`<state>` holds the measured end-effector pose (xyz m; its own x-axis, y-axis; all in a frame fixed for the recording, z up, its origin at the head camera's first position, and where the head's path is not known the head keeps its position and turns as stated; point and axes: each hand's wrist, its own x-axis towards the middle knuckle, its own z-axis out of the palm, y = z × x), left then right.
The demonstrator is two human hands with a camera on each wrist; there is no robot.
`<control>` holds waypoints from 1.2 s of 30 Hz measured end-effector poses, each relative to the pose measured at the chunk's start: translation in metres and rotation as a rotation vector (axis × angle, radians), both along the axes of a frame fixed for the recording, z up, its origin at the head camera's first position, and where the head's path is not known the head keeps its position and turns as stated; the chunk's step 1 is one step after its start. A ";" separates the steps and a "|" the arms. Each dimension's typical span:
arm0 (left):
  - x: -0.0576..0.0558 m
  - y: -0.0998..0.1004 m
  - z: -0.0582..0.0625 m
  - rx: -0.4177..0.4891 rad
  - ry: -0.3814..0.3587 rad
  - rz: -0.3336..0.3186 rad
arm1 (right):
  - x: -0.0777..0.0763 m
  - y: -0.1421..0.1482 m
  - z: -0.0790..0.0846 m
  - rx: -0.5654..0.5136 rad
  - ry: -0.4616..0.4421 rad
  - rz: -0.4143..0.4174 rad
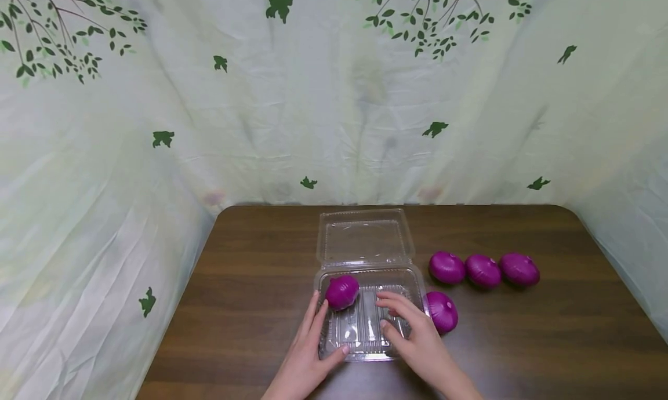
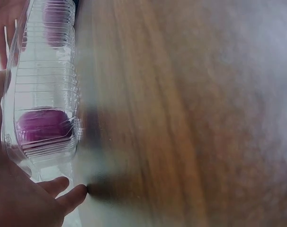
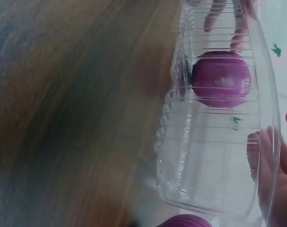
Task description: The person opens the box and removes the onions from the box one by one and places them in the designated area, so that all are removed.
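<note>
A clear plastic clamshell container (image 1: 365, 353) lies with its lid (image 1: 365, 240) folded back, away from me. One purple onion (image 1: 342, 291) sits in its far left corner, also seen through the wall in both wrist views. My left hand (image 1: 308, 356) lies along the left side, fingers extended by the rim and thumb over the front left corner. Over the right half of the container hovers my right hand (image 1: 417, 342), its fingers loosely bent with nothing between them. Another purple onion (image 1: 442, 313) is just outside the right wall, partly hidden by that hand and the container.
Three more purple onions, a left one (image 1: 446, 268), a middle one (image 1: 482, 271) and a right one (image 1: 519, 269), form a row at the back right of the brown wooden table (image 1: 250, 272). A pale leaf-printed curtain (image 1: 334, 98) hangs behind the table.
</note>
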<state>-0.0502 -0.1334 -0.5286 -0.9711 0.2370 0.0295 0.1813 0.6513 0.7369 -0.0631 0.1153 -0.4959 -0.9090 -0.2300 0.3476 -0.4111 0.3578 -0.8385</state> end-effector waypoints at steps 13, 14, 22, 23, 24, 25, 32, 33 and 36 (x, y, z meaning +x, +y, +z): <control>0.000 0.000 0.000 0.005 0.004 -0.014 | -0.010 -0.013 -0.008 -0.084 -0.190 0.081; 0.000 0.000 0.000 0.004 0.002 -0.014 | -0.011 -0.014 -0.008 -0.083 -0.208 0.078; -0.001 0.000 0.001 0.002 0.006 -0.015 | -0.020 -0.025 -0.007 -0.038 -0.254 0.069; -0.001 0.000 0.001 0.002 0.007 -0.016 | -0.021 -0.026 -0.007 -0.032 -0.254 0.070; -0.001 0.000 0.001 0.002 0.009 -0.017 | -0.023 -0.028 -0.007 -0.022 -0.251 0.069; -0.001 0.000 0.002 0.003 0.011 -0.020 | -0.024 -0.029 -0.008 -0.011 -0.247 0.069; -0.001 0.000 0.003 0.005 0.041 -0.031 | -0.035 -0.041 -0.010 0.083 -0.221 0.033; -0.001 0.000 0.003 0.006 0.042 -0.032 | -0.037 -0.043 -0.011 0.102 -0.205 0.030; -0.001 0.000 0.002 0.006 0.039 -0.035 | -0.043 -0.049 -0.014 0.130 -0.191 0.027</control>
<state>-0.0511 -0.1332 -0.5261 -0.9604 0.2702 0.0685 0.2323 0.6400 0.7325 -0.1062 0.0666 -0.5096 -0.9483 -0.2868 0.1360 -0.2605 0.4584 -0.8497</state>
